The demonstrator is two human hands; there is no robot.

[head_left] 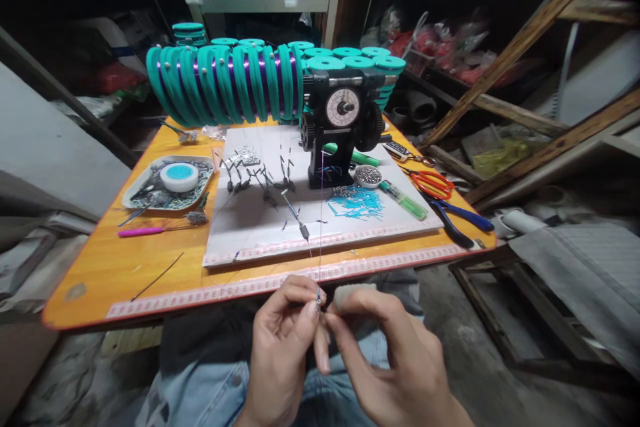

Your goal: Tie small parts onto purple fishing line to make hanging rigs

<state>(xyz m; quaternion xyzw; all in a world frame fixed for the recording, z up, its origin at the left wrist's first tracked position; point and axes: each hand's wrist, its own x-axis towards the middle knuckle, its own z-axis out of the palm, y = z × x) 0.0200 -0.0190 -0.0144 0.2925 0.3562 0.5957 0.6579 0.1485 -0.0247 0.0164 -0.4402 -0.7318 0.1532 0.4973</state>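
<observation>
Fig.: Bench viewed from the wearer's head, L to R. At far L we see a white tray (pixel 126 200) of small parts w/ a turquoise-topped tub (pixel 180 177) in it; in front lie a pink-handled tool (pixel 141 231) and a thin dark rod (pixel 157 277). Above, a horiz. row of teal spools (pixel 225 89), some showing purple filament, ends at a black counter mechanism. Below it, on a white board (pixel 270 227), stand small dark wire pieces (pixel 243 180).

Ctr: the L hand (pixel 284 340) pinches a small metal fitting (pixel 319 304) betw. thumb & fingers, beyond the table's front edge, above the lap. Its long axis points away from the body, approx. in line w/ a purple filament (pixel 321 233) running up twd. the mechanism. The R hand (pixel 400 350) is just beside it, thumb & index close together; whether they grip anything, we can't tell. L is the nearer.

R: light-blue sleeves (pixel 357 203), a bowl (pixel 369 185) of metal bits, a green cutter (pixel 405 200), orange-handled scissors (pixel 433 182), blue-handled pliers (pixel 463 215).

Writing: a ruler tape (pixel 280 285) & the counter dial (pixel 343 107) carry marks too small to read; no brand is certain.
</observation>
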